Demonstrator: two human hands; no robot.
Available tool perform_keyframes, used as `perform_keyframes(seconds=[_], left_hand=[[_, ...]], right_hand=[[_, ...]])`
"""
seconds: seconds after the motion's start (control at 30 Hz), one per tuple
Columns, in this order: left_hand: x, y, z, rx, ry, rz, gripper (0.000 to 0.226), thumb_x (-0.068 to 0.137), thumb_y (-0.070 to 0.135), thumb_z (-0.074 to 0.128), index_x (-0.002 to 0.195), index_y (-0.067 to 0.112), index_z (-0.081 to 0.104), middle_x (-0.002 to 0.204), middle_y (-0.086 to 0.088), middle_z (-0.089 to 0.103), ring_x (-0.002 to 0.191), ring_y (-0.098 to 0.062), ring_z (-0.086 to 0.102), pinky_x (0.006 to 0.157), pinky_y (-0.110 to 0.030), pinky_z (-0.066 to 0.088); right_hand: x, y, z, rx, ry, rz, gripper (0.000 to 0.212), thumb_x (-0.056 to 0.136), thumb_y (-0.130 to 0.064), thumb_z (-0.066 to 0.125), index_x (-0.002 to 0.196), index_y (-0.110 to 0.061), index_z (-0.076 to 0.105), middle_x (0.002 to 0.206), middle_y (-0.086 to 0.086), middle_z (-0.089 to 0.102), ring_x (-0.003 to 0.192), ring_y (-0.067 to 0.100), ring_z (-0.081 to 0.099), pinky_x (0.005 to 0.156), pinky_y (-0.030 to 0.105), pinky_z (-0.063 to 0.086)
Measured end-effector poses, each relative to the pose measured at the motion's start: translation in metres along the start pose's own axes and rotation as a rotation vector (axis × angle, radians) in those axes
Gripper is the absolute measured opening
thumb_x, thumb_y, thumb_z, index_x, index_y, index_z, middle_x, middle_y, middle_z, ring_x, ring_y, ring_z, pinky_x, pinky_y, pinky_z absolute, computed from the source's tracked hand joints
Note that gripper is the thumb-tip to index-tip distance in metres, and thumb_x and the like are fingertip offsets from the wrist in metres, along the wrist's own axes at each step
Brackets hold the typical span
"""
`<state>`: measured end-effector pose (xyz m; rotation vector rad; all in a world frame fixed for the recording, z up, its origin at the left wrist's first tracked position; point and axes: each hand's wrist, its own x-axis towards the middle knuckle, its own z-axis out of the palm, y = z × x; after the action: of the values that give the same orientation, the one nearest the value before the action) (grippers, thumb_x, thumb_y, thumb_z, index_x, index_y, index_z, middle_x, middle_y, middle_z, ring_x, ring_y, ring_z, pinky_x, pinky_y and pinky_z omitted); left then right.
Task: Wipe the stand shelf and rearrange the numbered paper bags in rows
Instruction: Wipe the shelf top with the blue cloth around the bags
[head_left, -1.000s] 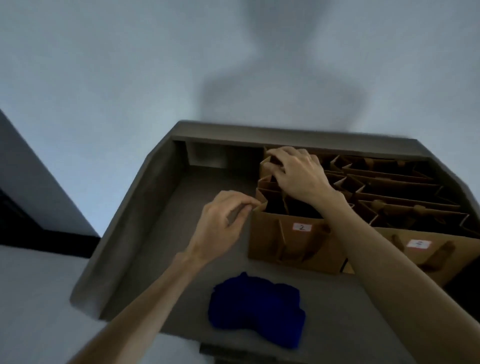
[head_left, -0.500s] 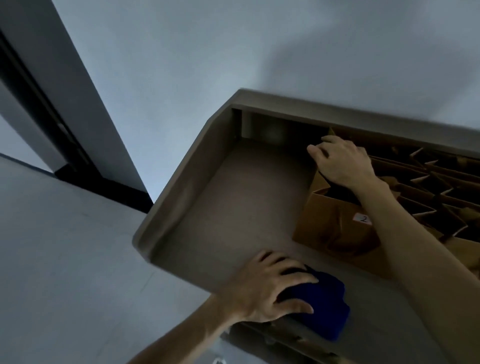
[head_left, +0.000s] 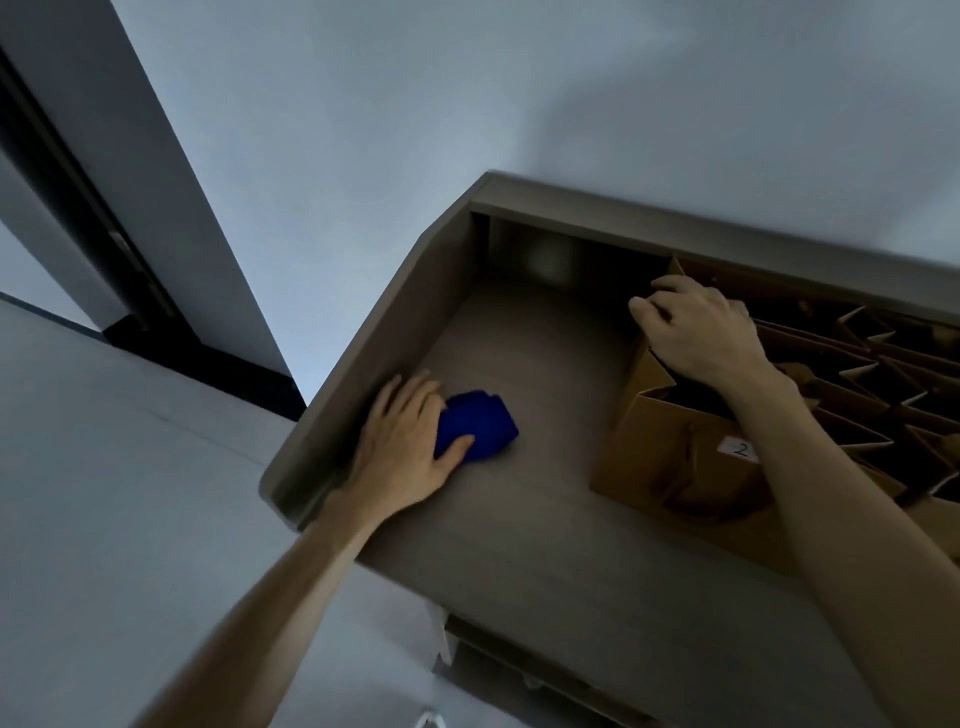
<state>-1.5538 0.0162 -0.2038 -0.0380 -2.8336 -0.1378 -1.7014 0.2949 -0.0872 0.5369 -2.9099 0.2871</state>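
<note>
While cloth (head_left: 475, 432) edge-side: bare shelf (head_left: 535, 364) mid.

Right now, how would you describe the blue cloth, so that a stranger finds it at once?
Look at the grey-brown stand shelf against the pale wall. On its bare left part, beside the raised side edge, lies the blue cloth under the left hand. It is the only blue, soft thing; all else there is brown paper bags.
</note>
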Motion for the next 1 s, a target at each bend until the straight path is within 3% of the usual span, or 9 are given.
perform_keyframes(seconds=[0.1,0.17,0.33,0.4,0.53,0.73,0.9,1.0], left_hand=[[0.023,0.004,0.001,-0.191,-0.121,0.006,0.057,0.093,0.043,0.052,0.144,0.023,0.035,0.159,0.003,0.023,0.139,-0.019,0.036,0.115,-0.039,0.03],[0.031,0.011,0.0,-0.224,-0.175,0.079,0.061,0.097,0.044,0.045,0.151,0.038,0.016,0.16,0.01,0.019,0.136,-0.018,0.039,0.105,-0.041,0.042],[0.016,0.028,-0.003,-0.181,-0.195,0.132,0.053,0.097,0.054,0.038,0.147,0.039,0.029,0.154,0.014,0.033,0.135,-0.015,0.041,0.1,-0.038,0.044],[-0.006,0.04,-0.006,-0.237,-0.199,0.209,0.051,0.098,0.055,0.035,0.147,0.041,0.028,0.154,0.013,0.033,0.139,-0.015,0.036,0.108,-0.04,0.038],[-0.055,0.057,-0.011,-0.261,-0.301,0.331,0.057,0.097,0.063,0.03,0.149,0.046,0.015,0.159,0.016,0.017,0.146,-0.01,0.016,0.116,-0.032,0.01],[-0.05,0.053,-0.016,-0.33,-0.291,0.256,0.054,0.099,0.051,0.035,0.149,0.043,0.018,0.159,0.014,0.02,0.146,-0.009,0.016,0.112,-0.024,0.008],[-0.006,0.062,0.004,-0.288,-0.183,0.241,0.053,0.099,0.05,0.038,0.148,0.034,0.029,0.154,0.005,0.035,0.14,-0.017,0.035,0.11,-0.034,0.032],[0.044,0.068,0.021,-0.232,-0.178,0.229,0.052,0.098,0.049,0.041,0.147,0.033,0.031,0.151,0.003,0.038,0.129,-0.021,0.047,0.096,-0.037,0.045]], right_hand=[[0.0,0.0,0.0,-0.004,-0.001,0.001,0.05,0.103,-0.047,0.031,0.127,-0.017,0.062,0.15,0.002,0.042,0.129,0.031,0.045,0.107,0.053,0.03],[0.001,0.0,0.001,-0.004,-0.002,0.004,0.05,0.103,-0.048,0.031,0.128,-0.017,0.062,0.15,0.002,0.042,0.129,0.031,0.045,0.107,0.054,0.03],[0.0,0.0,0.0,-0.004,-0.01,0.005,0.05,0.103,-0.047,0.031,0.128,-0.016,0.061,0.15,0.003,0.042,0.129,0.032,0.045,0.107,0.054,0.03],[0.0,0.0,0.001,-0.002,-0.011,0.004,0.051,0.103,-0.048,0.031,0.128,-0.016,0.061,0.15,0.003,0.043,0.129,0.033,0.045,0.106,0.054,0.03],[-0.001,-0.001,0.003,-0.004,-0.02,0.0,0.052,0.103,-0.049,0.03,0.128,-0.017,0.061,0.15,0.003,0.042,0.129,0.032,0.045,0.106,0.055,0.031],[-0.001,-0.003,0.0,-0.008,-0.034,0.002,0.051,0.103,-0.049,0.029,0.129,-0.02,0.061,0.152,0.001,0.04,0.132,0.031,0.043,0.107,0.055,0.03],[0.0,-0.006,0.0,0.017,-0.031,0.01,0.048,0.103,-0.048,0.031,0.126,-0.02,0.063,0.151,0.0,0.041,0.131,0.029,0.043,0.109,0.054,0.031],[0.001,-0.007,-0.001,0.015,-0.041,0.027,0.048,0.103,-0.047,0.031,0.128,-0.02,0.061,0.151,0.0,0.04,0.132,0.028,0.043,0.11,0.053,0.03]])
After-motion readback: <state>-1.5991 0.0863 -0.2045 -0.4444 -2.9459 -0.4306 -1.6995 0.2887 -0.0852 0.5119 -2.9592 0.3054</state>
